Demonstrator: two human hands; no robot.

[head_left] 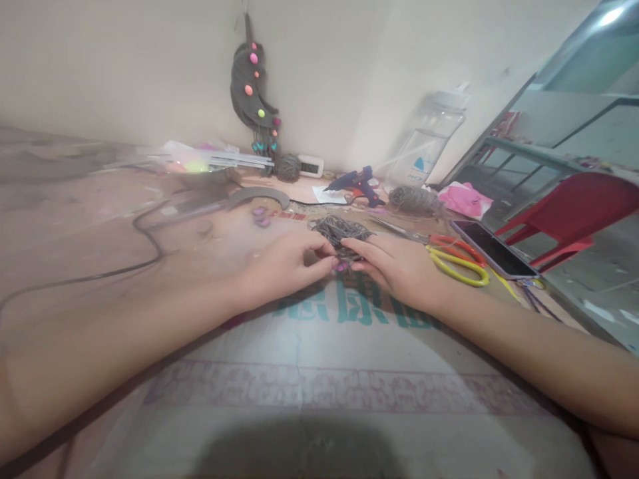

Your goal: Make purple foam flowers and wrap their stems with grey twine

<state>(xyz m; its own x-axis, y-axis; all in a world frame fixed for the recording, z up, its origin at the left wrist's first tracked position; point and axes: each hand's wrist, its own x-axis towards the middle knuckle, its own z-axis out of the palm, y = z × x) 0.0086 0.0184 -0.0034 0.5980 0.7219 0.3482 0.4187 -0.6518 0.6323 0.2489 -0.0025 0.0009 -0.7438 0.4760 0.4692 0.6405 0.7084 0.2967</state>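
Left hand (pixel 292 267), thumb and forefinger tips nearly meeting at the near edge of a grey cord bundle (pixel 339 227); whether a strand is pinched, I cannot tell. Right hand (pixel 402 266), fingers reaching left onto the same bundle, its hold likewise unclear. Cord bundle: on the printed tabletop (pixel 369 352), between the two hands, with a small purple piece (pixel 342 265) at its near side. To the right: scissors (pixel 418 235) with orange and yellow handles, just beside a dark-screened phone (pixel 494 249). Farther off: one blue glue gun (pixel 357 181), one grey skein (pixel 414 199), one clear bottle (pixel 424 153). Far left of the bundle: a curved grey piece (pixel 259 192). Hanging on the far wall (pixel 150 73): a grey crescent (pixel 243 76) dotted with coloured balls
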